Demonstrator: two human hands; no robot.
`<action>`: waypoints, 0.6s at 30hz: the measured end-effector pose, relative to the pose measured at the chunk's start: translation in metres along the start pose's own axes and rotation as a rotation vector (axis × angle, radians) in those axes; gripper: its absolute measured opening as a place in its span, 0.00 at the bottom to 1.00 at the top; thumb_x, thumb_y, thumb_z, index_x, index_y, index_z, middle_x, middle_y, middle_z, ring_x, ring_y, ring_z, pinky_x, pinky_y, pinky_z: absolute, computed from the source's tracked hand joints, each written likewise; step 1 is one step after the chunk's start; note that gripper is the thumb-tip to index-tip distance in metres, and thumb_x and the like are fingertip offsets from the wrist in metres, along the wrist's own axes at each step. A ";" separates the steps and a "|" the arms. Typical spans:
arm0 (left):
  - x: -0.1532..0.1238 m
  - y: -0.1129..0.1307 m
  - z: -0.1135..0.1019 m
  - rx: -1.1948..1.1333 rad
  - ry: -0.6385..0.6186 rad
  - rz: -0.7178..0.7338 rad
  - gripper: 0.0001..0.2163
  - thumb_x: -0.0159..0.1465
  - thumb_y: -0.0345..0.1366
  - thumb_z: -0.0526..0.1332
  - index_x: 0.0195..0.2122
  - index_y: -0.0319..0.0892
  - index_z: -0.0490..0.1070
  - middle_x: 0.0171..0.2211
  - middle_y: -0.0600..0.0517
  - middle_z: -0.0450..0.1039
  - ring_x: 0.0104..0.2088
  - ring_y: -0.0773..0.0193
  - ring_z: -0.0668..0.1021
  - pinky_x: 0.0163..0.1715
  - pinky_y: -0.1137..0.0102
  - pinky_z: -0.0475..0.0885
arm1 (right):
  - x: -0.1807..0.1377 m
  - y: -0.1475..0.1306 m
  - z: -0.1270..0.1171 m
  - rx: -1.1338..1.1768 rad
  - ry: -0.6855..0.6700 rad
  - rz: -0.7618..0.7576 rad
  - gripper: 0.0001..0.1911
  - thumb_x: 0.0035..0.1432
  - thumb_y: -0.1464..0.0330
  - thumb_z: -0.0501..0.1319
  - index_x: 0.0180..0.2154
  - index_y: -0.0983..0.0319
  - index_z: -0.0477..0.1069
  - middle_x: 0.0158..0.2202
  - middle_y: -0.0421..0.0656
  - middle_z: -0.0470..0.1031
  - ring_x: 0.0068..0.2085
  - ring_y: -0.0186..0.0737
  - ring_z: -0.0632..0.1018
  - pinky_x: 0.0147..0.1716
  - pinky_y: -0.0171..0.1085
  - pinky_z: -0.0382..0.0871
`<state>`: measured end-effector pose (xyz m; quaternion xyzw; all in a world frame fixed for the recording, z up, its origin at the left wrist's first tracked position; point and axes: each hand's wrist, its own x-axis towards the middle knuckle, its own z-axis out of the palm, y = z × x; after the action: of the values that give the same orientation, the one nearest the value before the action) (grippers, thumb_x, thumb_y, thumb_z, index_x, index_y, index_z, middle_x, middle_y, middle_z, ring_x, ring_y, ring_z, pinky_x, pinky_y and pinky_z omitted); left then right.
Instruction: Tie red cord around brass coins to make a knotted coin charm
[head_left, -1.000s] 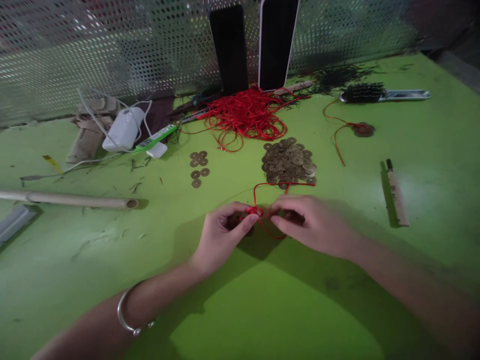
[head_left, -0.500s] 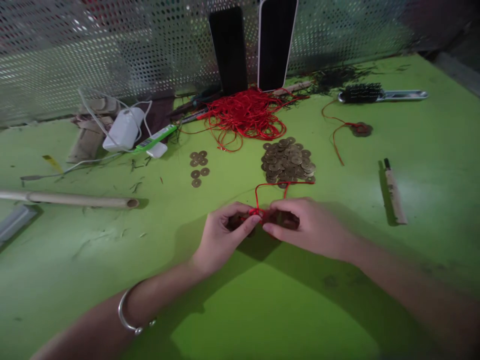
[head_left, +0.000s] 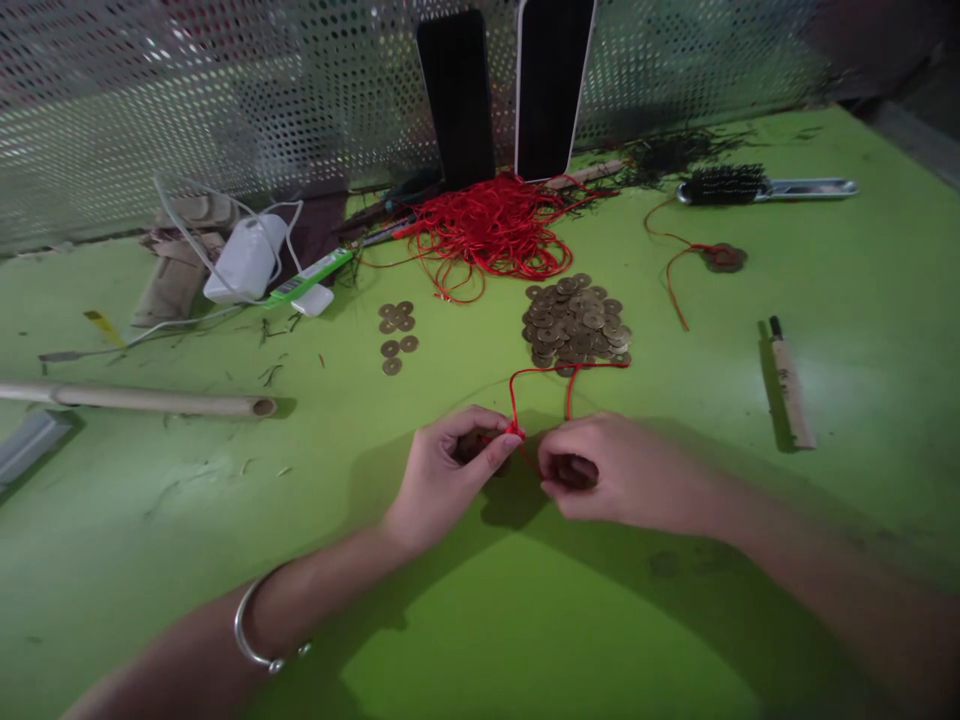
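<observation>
My left hand pinches a small knot of red cord between thumb and fingers. Brown coins show partly inside its curled fingers. To the right, my right hand has its thumb and fingertips closed on a thin strand running from that knot; something dark behind its fingers is too shaded to make out. Two loose cord ends rise from between the hands and reach the near edge of a heap of holed brass coins. Several more coins lie in a small group at left.
A red cord tangle lies before two propped phones. Rightward are a hairbrush, corded coins and a wooden-handled tool. A bamboo tube, white adapter and cable sit left. Perforated metal bounds the back.
My right hand has moved slightly down and away from the knot, drawing the thin strand out between the hands. The left hand keeps its pinch in nearly the same place.
</observation>
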<state>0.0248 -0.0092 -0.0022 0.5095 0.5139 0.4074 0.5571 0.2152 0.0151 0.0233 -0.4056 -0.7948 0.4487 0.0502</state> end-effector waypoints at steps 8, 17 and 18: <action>-0.002 -0.003 0.000 0.116 -0.132 0.052 0.04 0.59 0.35 0.63 0.34 0.41 0.75 0.32 0.52 0.75 0.30 0.69 0.74 0.30 0.76 0.70 | 0.009 0.003 0.005 0.434 0.276 0.032 0.10 0.59 0.65 0.56 0.40 0.60 0.72 0.32 0.39 0.75 0.29 0.33 0.73 0.22 0.30 0.62; -0.002 0.000 0.000 0.113 -0.131 0.062 0.04 0.59 0.33 0.62 0.35 0.41 0.74 0.32 0.52 0.75 0.31 0.69 0.75 0.31 0.77 0.71 | 0.009 0.001 0.007 0.522 0.354 0.013 0.03 0.58 0.67 0.59 0.35 0.60 0.70 0.28 0.36 0.71 0.28 0.30 0.71 0.24 0.28 0.61; -0.002 0.001 0.000 0.101 -0.105 0.058 0.04 0.59 0.33 0.62 0.35 0.41 0.74 0.32 0.52 0.76 0.31 0.70 0.75 0.30 0.77 0.71 | 0.008 0.001 0.007 0.507 0.321 0.021 0.04 0.58 0.67 0.59 0.36 0.60 0.69 0.29 0.36 0.71 0.28 0.30 0.70 0.24 0.29 0.60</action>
<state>0.0249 -0.0110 -0.0010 0.5723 0.4887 0.3698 0.5449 0.2072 0.0161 0.0160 -0.4542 -0.6351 0.5634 0.2700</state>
